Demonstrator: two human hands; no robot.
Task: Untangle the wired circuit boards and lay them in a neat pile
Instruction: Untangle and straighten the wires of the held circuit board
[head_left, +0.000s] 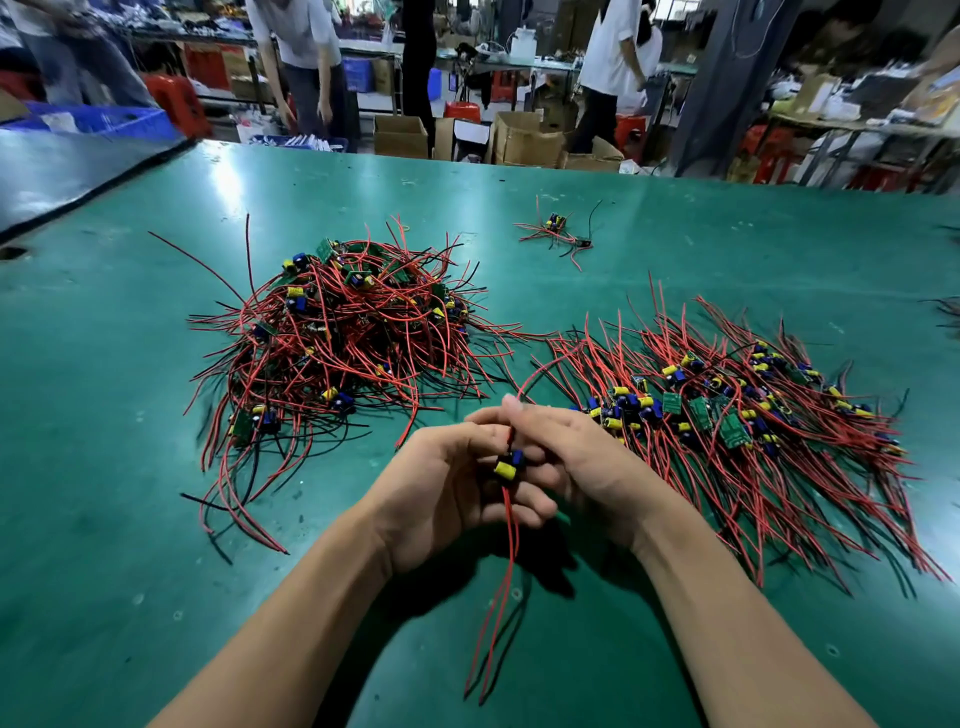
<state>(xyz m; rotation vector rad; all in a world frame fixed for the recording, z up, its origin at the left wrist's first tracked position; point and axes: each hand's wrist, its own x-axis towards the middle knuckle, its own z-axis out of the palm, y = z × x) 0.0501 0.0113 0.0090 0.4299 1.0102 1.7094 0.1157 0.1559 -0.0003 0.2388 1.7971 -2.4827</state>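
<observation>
**One board held in both hands, between tangle and sorted pile**

At the far left, a blue crate (104, 120) sits beyond the edge of the green table (130, 519). Further right on the table lies the tangled heap (332, 332), a mound of red and black wires with small green boards, yellow capacitors and blue parts caught in it. Loose wire ends splay out towards the near edge.

In the centre foreground, the left hand (447, 483) curls its fingers round a single circuit board (509, 464). The board is lifted above the table, with its yellow capacitor and blue part facing the camera. Two red wires hang down from it between the wrists. The right hand (587, 462) meets the left, its fingertips pinching the red wire that rises from the board and arcs away to the right.

A small cluster (558, 231) of a few wired boards lies apart, further back on the table. To the right of the hands is the sorted pile (727, 415), its boards grouped in a band and its wires combed in roughly one direction. The pile's near edge comes just beside the right hand.

Cardboard boxes (524, 137) and standing people fill the space behind the table.
</observation>
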